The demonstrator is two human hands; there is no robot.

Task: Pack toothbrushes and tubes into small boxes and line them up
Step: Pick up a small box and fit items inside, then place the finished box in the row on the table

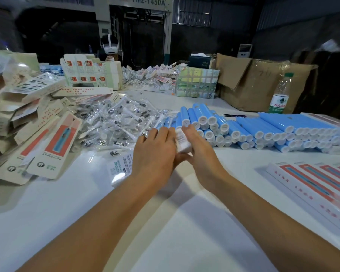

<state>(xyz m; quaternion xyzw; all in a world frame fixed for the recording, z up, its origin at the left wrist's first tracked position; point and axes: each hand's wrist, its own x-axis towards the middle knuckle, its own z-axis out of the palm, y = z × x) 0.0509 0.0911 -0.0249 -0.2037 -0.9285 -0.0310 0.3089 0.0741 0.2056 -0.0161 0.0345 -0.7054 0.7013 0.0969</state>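
Green-labelled water bottle (280, 95) beside brown cardboard carton (257, 85), pen (234, 115) nearby.

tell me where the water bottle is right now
In the head view the water bottle stands upright at the far right of the table, against the cardboard box, behind the blue tubes.

The white box (183, 141) between the left hand (155, 152) and right hand (199, 152) is motion-blurred, its print unreadable and its sides covered by both; the packed boxes (318, 185) run off the right edge, the flat cartons (28, 122) off the left
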